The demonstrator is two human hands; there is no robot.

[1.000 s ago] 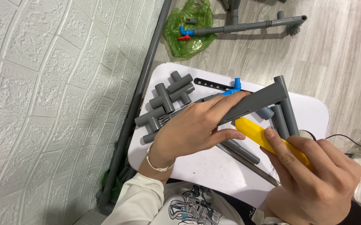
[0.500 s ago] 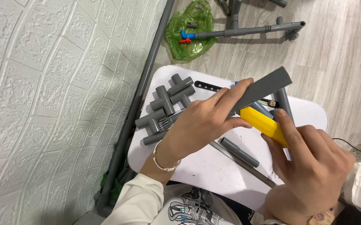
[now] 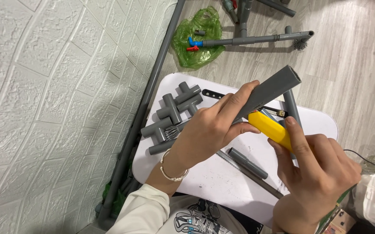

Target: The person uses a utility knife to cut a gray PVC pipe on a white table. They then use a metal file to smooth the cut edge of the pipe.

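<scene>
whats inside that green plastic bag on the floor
On the green plastic bag lie a blue and red valve fitting, joined to a long grey pipe, and a small grey piece. Anything under its folds is hidden.

Two hands, left hand (image 3: 211, 130), right hand (image 3: 315, 173), one raised grey pipe (image 3: 271, 91), one yellow cutter (image 3: 274, 128), three grey tee fittings (image 3: 174, 110) at nine o'clock, one green bag (image 3: 198, 37) at twelve o'clock.

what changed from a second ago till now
The left hand tilted the grey pipe, so its open end rose and the elbow seen earlier is out of sight. The right hand brought the yellow tool up against the pipe near the left fingers. Both grips held. The tee fittings and short pipe on the white table stayed put.
</scene>
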